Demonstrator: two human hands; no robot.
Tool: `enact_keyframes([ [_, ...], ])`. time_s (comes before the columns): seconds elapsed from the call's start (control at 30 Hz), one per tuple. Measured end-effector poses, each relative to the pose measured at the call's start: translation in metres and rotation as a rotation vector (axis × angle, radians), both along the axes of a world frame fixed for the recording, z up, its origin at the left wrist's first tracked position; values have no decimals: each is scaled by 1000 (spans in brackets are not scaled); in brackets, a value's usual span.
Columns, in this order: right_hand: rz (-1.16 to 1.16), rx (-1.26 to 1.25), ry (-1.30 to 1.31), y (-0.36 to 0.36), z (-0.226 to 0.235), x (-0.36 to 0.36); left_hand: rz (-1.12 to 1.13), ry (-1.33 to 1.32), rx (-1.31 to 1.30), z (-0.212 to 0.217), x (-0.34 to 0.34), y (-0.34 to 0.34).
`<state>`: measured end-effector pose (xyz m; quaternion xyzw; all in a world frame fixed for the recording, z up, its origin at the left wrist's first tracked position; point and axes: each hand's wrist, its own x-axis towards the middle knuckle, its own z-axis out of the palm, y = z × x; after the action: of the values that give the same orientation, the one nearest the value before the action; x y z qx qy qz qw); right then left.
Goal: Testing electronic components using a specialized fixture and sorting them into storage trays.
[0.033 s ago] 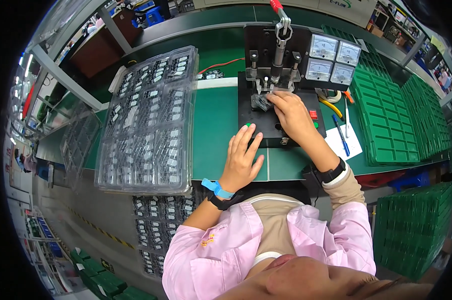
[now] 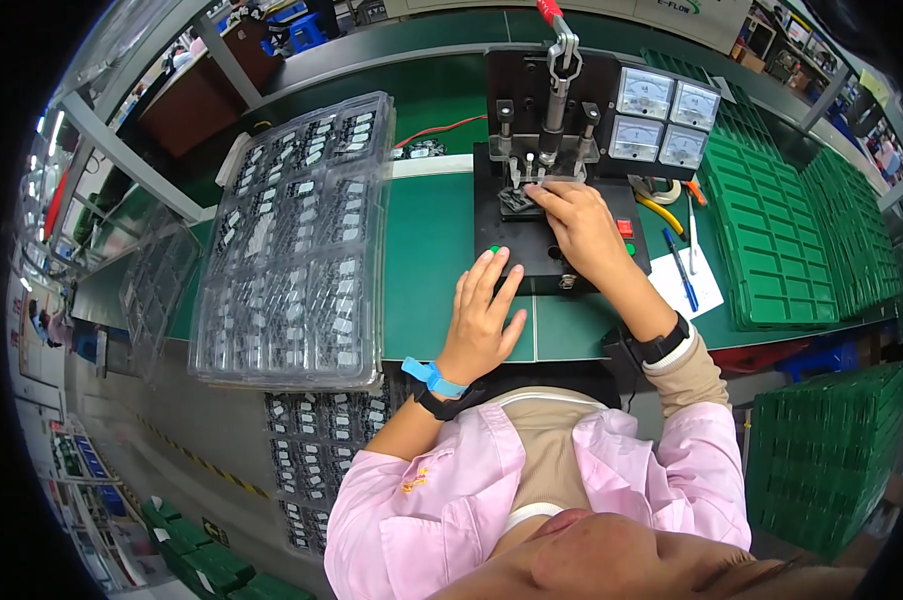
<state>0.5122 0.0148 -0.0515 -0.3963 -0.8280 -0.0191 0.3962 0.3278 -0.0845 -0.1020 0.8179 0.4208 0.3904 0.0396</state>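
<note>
A black test fixture point(image 2: 527, 262) with an upright toggle clamp point(image 2: 555, 100) stands before me on the bench. A small dark electronic part point(image 2: 517, 202) lies in its nest, below the clamp's pins. The fingers of my right hand point(image 2: 582, 228) are closed at the part's right side; the thumb and the exact grip are hidden. My left hand point(image 2: 485, 318) is open, fingers apart, with its fingertips at the fixture's front left edge, by a green button point(image 2: 495, 250). Several dial meters point(image 2: 640, 95) sit at the fixture's right.
Left of the fixture, a clear plastic tray stack point(image 2: 302, 250) holds many small parts. Green slotted trays point(image 2: 772, 235) stand on the right. Between them and the fixture lie a blue pen point(image 2: 684, 275), white paper point(image 2: 707, 290) and yellow-handled pliers point(image 2: 662, 215).
My right fingertips have shifted slightly left, and the small part now appears turned and flatter in the nest. My left hand has stayed in place.
</note>
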Motion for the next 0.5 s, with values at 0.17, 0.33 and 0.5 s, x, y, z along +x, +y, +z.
enact_keyframes([
  [0.17,-26,140,-81,-2,-2,-1,11,15,13,-2,-2,-2],
  [0.33,155,-53,70,11,-7,3,1,7,8,-1,0,0],
  [0.5,85,55,-83,3,1,8,7,24,30,-1,0,0],
])
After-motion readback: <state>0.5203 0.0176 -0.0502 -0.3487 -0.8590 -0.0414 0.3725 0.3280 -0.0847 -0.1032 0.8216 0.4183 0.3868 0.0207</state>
